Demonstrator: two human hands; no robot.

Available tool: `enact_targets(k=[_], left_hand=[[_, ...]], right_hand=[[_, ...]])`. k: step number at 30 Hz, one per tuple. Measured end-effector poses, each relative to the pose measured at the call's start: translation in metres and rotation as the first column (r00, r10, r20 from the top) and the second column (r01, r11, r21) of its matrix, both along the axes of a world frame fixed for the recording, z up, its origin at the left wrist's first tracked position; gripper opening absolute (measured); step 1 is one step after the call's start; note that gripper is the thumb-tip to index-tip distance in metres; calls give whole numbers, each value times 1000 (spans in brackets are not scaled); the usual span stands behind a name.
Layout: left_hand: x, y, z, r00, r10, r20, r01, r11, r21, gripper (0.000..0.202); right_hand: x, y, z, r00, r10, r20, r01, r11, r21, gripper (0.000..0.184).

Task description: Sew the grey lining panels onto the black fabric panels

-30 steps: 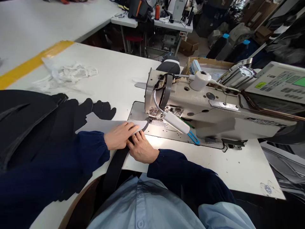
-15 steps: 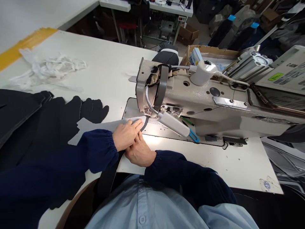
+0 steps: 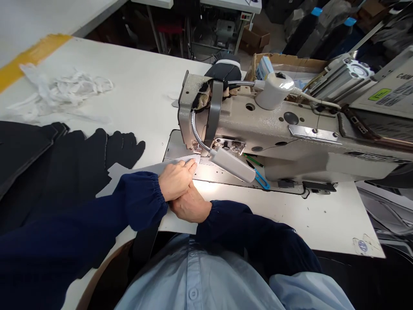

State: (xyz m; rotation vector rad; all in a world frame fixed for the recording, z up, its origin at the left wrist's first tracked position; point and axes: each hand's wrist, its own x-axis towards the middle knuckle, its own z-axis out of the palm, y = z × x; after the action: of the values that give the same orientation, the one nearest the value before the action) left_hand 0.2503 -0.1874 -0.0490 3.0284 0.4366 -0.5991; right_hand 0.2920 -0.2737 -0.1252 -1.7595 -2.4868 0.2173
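My left hand [image 3: 177, 178] presses with its fingers together on a light grey fabric piece [image 3: 155, 167], just in front of the presser foot of a sewing machine [image 3: 232, 125]. Its thumb is out of sight. Tucked against it from below, my right hand [image 3: 191, 205] has its fingers hidden behind the left hand, so what they touch does not show. The fabric's near end runs under the needle area [image 3: 196, 148]; its other end lies over dark padded pieces [image 3: 87, 159] at the left. A grey lamp head [image 3: 232, 164] hangs over the machine bed.
A blue-handled tool [image 3: 261, 179] and a green pen-like item [image 3: 253, 160] lie beneath the machine arm. White scraps [image 3: 64, 92] are heaped at the far left of the table. Behind the machine stand a cardboard box [image 3: 290, 60] and a thread cone [image 3: 224, 71].
My left hand and the grey fabric have shifted right, toward the machine. A dark strip beside the fingertips is now out of sight. The view has tilted slightly.
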Motion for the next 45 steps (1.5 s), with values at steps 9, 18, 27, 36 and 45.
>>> enact_targets(k=[9,18,27,36,45], left_hand=[[-30,42,-15,930,-353,97,362,928,-92,46],[-50,24,-23,981,-192,17,193,981,-15,59],[-22,10,-13,997,-75,21,74,994,76,48],[-5,4,-22,999,36,28,-39,993,111,42],[3,16,-13,999,24,31,-28,994,109,43]], right_hand=[[-8,-4,-5,992,-127,-18,129,978,165,41],[-25,-21,3,994,-112,19,105,970,219,40],[-2,-20,21,989,-25,144,0,985,174,34],[18,-21,31,984,18,178,-27,998,53,37],[20,-32,33,984,81,158,-81,997,-8,46]])
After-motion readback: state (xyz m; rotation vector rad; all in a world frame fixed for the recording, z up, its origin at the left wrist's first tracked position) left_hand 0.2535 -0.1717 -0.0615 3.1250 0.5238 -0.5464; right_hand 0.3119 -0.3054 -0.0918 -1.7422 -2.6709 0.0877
